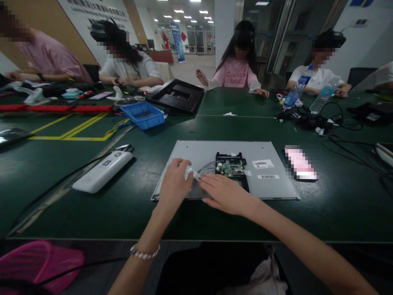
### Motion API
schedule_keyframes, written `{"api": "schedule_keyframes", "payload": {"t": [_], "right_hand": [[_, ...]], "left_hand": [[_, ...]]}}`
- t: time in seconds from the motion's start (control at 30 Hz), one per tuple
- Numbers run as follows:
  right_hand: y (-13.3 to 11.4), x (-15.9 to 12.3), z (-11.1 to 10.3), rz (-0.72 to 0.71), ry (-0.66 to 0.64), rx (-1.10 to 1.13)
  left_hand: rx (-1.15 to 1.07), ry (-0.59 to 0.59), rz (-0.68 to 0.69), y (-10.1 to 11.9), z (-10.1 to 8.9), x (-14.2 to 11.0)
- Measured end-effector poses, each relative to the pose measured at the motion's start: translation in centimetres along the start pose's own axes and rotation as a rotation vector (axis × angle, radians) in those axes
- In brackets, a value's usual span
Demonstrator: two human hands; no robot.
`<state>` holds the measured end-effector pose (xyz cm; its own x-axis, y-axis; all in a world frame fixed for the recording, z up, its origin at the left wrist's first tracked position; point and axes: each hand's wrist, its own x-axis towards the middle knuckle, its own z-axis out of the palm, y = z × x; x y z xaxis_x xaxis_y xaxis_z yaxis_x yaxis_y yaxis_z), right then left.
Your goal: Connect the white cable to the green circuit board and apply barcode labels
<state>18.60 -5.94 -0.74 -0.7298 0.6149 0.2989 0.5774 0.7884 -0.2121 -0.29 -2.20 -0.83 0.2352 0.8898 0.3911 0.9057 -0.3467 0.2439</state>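
Observation:
A flat grey metal display panel (264, 149) lies back side up on the table before me. A green circuit board (231, 169) in a black bracket sits at its middle, with thin grey cables (208, 167) running left from it. My left hand (175, 178) is over the panel's left part, fingers curled on a whitish translucent strip of tape (196, 176). My right hand (229, 192) reaches in from the right with fingers stretched, their tips touching the strip's other end, the thumb apart. My fingers partly hide the strip and the cables.
A white power bank (104, 171) with a cable lies left, a phone (300, 163) right. Beyond are a blue basket (143, 115), a black frame (178, 96), bottles (297, 88) and tangled black cables (307, 119). Several people sit opposite. A pink basket (58, 262) is below the table edge.

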Motion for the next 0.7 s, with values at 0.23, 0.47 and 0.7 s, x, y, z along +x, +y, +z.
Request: {"api": "schedule_keyframes", "payload": {"t": [0.23, 0.47, 0.7], "right_hand": [[-0.3, -0.2, 2.0, 0.037, -0.053, 0.044], [-1.6, -1.3, 2.6, 0.119, -0.058, 0.128], [-2.5, -2.2, 2.4, 0.156, -0.033, 0.141]], "left_hand": [[0.189, -0.141, -0.005, 2.2, 1.0, -2.6], [0.223, -0.126, -0.011, 2.9, 2.1, -3.6], [0.179, -0.178, -0.09, 3.7, 1.5, -3.0]]}}
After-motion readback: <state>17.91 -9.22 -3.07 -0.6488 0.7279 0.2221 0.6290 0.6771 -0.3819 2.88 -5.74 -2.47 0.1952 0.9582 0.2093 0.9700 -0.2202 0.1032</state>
